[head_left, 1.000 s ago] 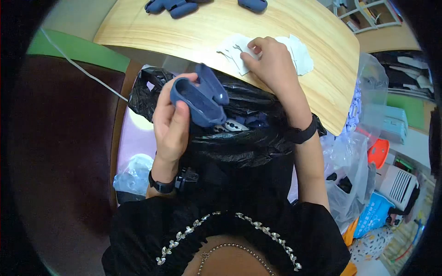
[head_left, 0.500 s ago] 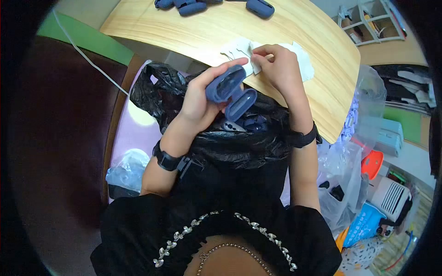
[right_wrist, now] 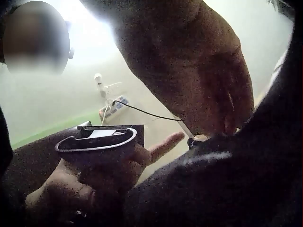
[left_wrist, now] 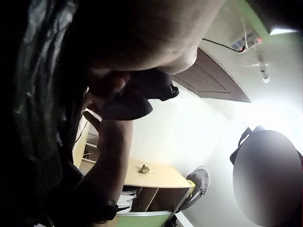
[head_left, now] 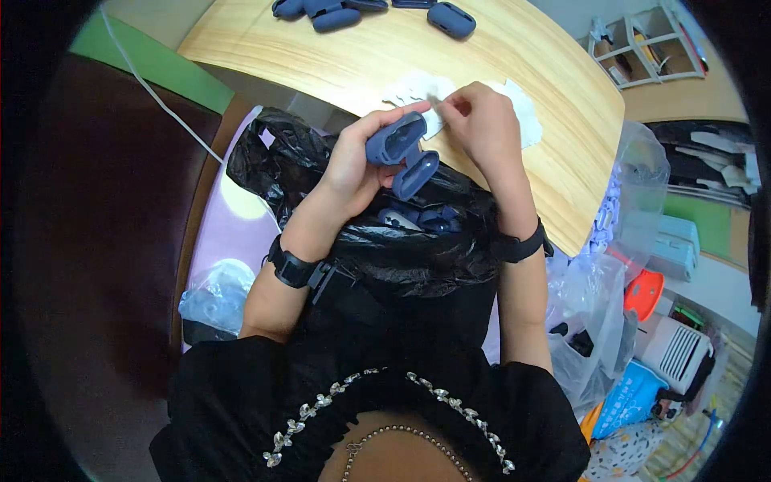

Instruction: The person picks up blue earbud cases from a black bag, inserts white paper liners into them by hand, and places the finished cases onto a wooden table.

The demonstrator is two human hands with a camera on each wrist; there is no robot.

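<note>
In the head view my left hand (head_left: 345,173) grips a dark blue hinged case (head_left: 393,143), its lid hanging open toward me. The case's oval rim (right_wrist: 97,147) shows in the right wrist view. My right hand (head_left: 491,128) is at the table edge, thumb and forefinger pinching part of a white paper sheet (head_left: 423,84) that has thin dark cut lines. Much of that sheet lies beneath the hand. A black plastic bag (head_left: 401,261) is spread open across the lap below both hands, with dark blue pieces (head_left: 440,218) inside.
More dark blue cases (head_left: 337,19) lie at the far side of the wooden table (head_left: 554,136), with a single case (head_left: 451,20) beside them. Clear plastic bags (head_left: 590,297) stand right of the lap. A brown chair back (head_left: 120,241) is at the left.
My left hand has swung the case rightward and turned it, bringing it close to my right hand. My right hand has lifted part of the white sheet between its fingertips and shifted slightly toward me.
</note>
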